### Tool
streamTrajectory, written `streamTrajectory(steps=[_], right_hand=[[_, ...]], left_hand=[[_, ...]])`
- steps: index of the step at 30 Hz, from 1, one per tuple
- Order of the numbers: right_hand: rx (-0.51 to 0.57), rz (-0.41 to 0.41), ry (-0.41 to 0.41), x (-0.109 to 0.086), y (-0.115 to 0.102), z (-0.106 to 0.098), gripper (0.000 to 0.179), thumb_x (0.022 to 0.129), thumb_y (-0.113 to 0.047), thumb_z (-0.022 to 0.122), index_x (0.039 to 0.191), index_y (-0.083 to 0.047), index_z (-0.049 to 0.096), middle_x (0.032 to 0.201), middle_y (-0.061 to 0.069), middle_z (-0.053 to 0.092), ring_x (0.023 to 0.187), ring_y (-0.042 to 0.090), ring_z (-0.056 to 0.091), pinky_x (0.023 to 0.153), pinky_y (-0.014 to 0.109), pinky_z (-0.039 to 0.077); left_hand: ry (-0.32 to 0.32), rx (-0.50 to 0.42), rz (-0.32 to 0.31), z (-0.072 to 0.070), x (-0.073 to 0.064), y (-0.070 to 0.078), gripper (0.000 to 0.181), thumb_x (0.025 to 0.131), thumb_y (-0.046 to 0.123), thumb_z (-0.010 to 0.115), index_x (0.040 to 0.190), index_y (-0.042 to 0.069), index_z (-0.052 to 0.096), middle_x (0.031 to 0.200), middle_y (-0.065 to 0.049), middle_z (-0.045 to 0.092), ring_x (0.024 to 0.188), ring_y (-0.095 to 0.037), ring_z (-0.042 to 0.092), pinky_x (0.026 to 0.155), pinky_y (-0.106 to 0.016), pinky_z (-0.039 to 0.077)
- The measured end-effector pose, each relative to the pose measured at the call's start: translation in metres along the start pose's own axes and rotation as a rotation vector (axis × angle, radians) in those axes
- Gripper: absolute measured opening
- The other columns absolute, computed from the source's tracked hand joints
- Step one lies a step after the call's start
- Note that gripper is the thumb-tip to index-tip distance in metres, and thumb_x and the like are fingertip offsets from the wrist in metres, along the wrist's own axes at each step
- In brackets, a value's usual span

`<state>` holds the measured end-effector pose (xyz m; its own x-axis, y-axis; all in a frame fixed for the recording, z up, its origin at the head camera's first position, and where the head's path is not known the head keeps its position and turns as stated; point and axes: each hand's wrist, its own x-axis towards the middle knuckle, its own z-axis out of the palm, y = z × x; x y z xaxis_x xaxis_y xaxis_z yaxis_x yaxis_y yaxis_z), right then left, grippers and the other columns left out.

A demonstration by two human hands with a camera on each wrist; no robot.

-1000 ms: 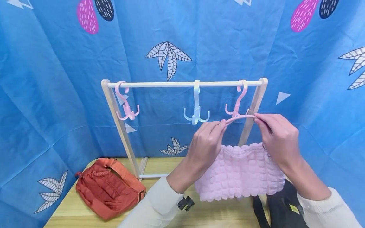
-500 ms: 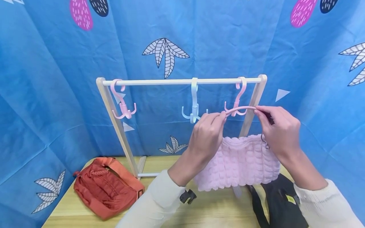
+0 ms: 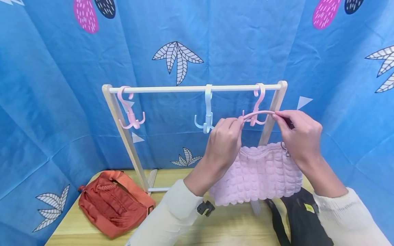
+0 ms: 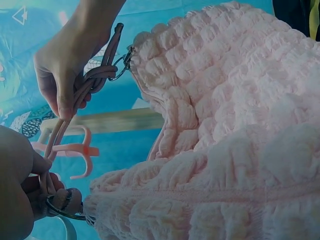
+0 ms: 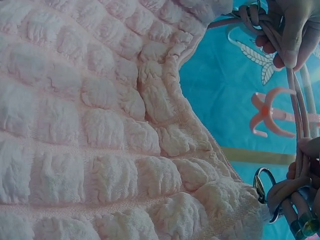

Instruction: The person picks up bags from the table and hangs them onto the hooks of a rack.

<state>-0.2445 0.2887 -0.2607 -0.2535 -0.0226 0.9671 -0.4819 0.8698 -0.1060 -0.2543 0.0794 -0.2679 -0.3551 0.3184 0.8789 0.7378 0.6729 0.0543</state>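
A puffy pink handbag [image 3: 257, 176] hangs from its thin pink cord strap [image 3: 260, 112], off the table. My left hand [image 3: 224, 141] pinches the strap at its left part, and my right hand [image 3: 303, 138] pinches it at the right. Between the hands the strap arches upward, in line with the prongs of the right pink hook [image 3: 261, 94]; whether it touches them cannot be told. The left wrist view shows the cord knotted to a metal ring [image 4: 120, 67] at the bag's corner. In the right wrist view, the pink hook [image 5: 265, 111] appears just behind the cord.
A wooden rack's white bar [image 3: 166, 89] also carries a light-blue hook [image 3: 208, 102] and another pink hook [image 3: 131, 118]. A rust-red bag [image 3: 114, 205] lies on the table [image 3: 234, 229] at left, a black bag [image 3: 304, 218] at right. A blue patterned curtain [image 3: 172, 20] stands behind.
Both hands have raised the pink handbag, bringing its strap up to the level of the right hook's prongs. The head view has shifted slightly. The other bags stay put.
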Motion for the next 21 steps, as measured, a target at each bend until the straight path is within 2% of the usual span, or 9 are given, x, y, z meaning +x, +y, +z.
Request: streamTrajectory(steps=[6, 10, 13, 15, 16, 20, 21], right_hand=[[-0.007, 0.009, -0.018, 0.0, 0.0014, 0.0021, 0.016, 0.09, -0.007, 0.079, 0.103, 0.002, 0.08, 0.09, 0.023, 0.078, 0.08, 0.039, 0.074, 0.091, -0.007, 0.029], [-0.027, 0.009, -0.055, -0.0004, 0.0004, 0.0028, 0.017, 0.093, -0.009, 0.077, 0.105, 0.002, 0.08, 0.092, 0.022, 0.078, 0.083, 0.038, 0.075, 0.091, -0.007, 0.028], [-0.035, 0.007, -0.064, -0.0007, 0.0002, 0.0036, 0.018, 0.094, -0.01, 0.076, 0.106, 0.003, 0.08, 0.093, 0.022, 0.079, 0.085, 0.037, 0.076, 0.09, -0.005, 0.032], [-0.037, 0.006, -0.059, -0.0006, -0.0003, 0.0038, 0.017, 0.094, -0.01, 0.076, 0.105, 0.002, 0.08, 0.092, 0.022, 0.078, 0.084, 0.038, 0.075, 0.086, 0.002, 0.044], [-0.034, 0.008, -0.058, -0.0008, -0.0004, 0.0041, 0.017, 0.093, -0.01, 0.077, 0.105, 0.002, 0.08, 0.092, 0.022, 0.078, 0.083, 0.038, 0.075, 0.085, 0.003, 0.044], [-0.014, 0.023, -0.065, -0.0024, -0.0013, 0.004, 0.015, 0.092, -0.007, 0.077, 0.103, 0.003, 0.08, 0.09, 0.024, 0.078, 0.079, 0.039, 0.074, 0.081, 0.0, 0.04], [-0.01, 0.028, -0.073, -0.0029, -0.0014, 0.0038, 0.015, 0.093, -0.007, 0.077, 0.103, 0.004, 0.08, 0.09, 0.024, 0.077, 0.078, 0.039, 0.074, 0.082, -0.003, 0.034]], left_hand=[[-0.034, 0.004, -0.031, 0.0032, 0.0014, 0.0004, 0.021, 0.104, 0.012, 0.062, 0.117, 0.002, 0.076, 0.103, -0.009, 0.078, 0.089, -0.017, 0.073, 0.087, -0.022, 0.062], [-0.041, 0.015, -0.043, 0.003, 0.0009, 0.0, 0.022, 0.105, 0.012, 0.061, 0.117, 0.002, 0.076, 0.103, -0.009, 0.078, 0.089, -0.017, 0.073, 0.087, -0.023, 0.062], [-0.04, 0.026, -0.042, 0.004, 0.0006, 0.0002, 0.022, 0.105, 0.012, 0.061, 0.117, 0.002, 0.076, 0.102, -0.008, 0.078, 0.088, -0.016, 0.072, 0.086, -0.022, 0.062], [-0.038, 0.035, -0.041, 0.0049, 0.0008, 0.0005, 0.021, 0.105, 0.012, 0.06, 0.116, 0.003, 0.076, 0.101, -0.007, 0.078, 0.088, -0.016, 0.072, 0.086, -0.022, 0.062], [-0.039, 0.039, -0.04, 0.0053, 0.0008, 0.0008, 0.022, 0.105, 0.012, 0.06, 0.116, 0.003, 0.076, 0.101, -0.007, 0.078, 0.088, -0.016, 0.072, 0.086, -0.022, 0.062], [-0.055, 0.059, -0.041, 0.0056, 0.0006, 0.0019, 0.022, 0.105, 0.012, 0.06, 0.117, 0.003, 0.076, 0.1, -0.007, 0.077, 0.09, -0.016, 0.072, 0.093, -0.025, 0.061], [-0.062, 0.064, -0.042, 0.0054, 0.0005, 0.0023, 0.022, 0.105, 0.012, 0.06, 0.118, 0.003, 0.076, 0.1, -0.007, 0.077, 0.091, -0.016, 0.072, 0.094, -0.025, 0.061]])
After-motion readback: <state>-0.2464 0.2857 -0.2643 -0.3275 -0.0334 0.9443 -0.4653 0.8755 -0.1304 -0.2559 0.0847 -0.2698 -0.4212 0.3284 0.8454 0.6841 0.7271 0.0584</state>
